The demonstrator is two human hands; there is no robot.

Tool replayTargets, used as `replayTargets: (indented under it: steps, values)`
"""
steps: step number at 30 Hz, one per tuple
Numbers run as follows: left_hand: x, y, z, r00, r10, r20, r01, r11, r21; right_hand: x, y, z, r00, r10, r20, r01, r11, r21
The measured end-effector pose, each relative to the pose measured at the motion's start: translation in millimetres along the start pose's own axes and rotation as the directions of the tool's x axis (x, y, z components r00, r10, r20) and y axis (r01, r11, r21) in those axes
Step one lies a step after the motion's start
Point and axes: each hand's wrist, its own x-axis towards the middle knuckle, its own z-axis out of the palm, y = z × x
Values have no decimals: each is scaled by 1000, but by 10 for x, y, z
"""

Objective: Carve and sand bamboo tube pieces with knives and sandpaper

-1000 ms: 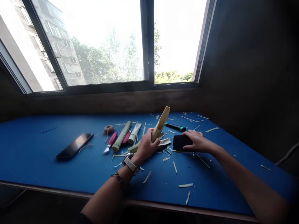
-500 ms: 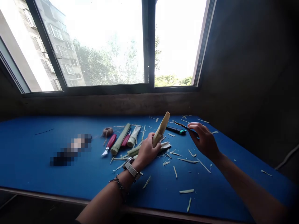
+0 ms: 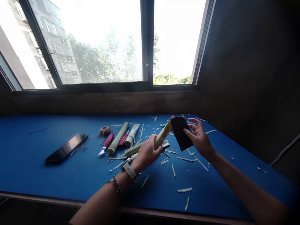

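Observation:
My left hand [image 3: 148,151] is wrapped round a pale bamboo piece [image 3: 161,137], cut open at its upper end and pointing up and away to the right. Between the thumb and fingers of my right hand [image 3: 200,139] is a dark sheet of sandpaper [image 3: 182,135]. The sheet's left edge overlaps the bamboo's far tip; whether they touch I cannot tell. Under and beside my left hand lie more bamboo pieces [image 3: 133,150], partly hidden. A green bamboo tube [image 3: 118,138] and a shorter cut one [image 3: 132,135] rest to the left.
A red-handled knife [image 3: 107,142], a second red handle [image 3: 123,140] and a ball of twine [image 3: 105,131] lie left of my hands. Farther left is a black phone [image 3: 67,150]. Bamboo shavings [image 3: 185,190] litter the blue table [image 3: 77,184]. A window [image 3: 103,47] stands behind.
My right hand has turned the sandpaper from nearly edge-on to face-on and brought it left to the bamboo's tip. My left hand has tilted the bamboo lower.

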Motion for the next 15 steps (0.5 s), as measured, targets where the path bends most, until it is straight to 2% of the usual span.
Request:
replayTargets:
  steps: [2, 3, 5, 6, 8, 10, 12, 15]
  values:
    - [-21, 24, 36, 999, 12, 39, -11, 1000, -22, 1, 34, 16, 985, -160, -60, 148, 974, -173]
    - [-31, 36, 50, 999, 16, 50, -14, 999, -34, -4, 47, 24, 966, -252, -60, 225, 930, -292]
    - [-43, 53, 64, 999, 15, 50, -13, 999, -45, -19, 64, 43, 926, -378, -3, 328, 810, -486]
    - [-46, 59, 65, 999, 11, 43, -10, 999, -42, -28, 72, 59, 919, -393, 37, 351, 769, -535]
    - [-45, 64, 61, 1000, 2, 31, -1, 999, -37, -45, 92, 107, 927, -357, 113, 361, 767, -531]
    - [-41, 62, 59, 1000, 2, 27, 0, 999, -52, -57, 116, 174, 938, -308, 158, 346, 823, -451]
    - [-39, 59, 68, 999, 15, 40, -11, 996, -93, -58, 139, 242, 944, -302, 130, 329, 875, -356]
    - [-42, 52, 104, 996, 39, 83, -24, 985, -172, -39, 170, 299, 939, -341, 32, 337, 904, -264]
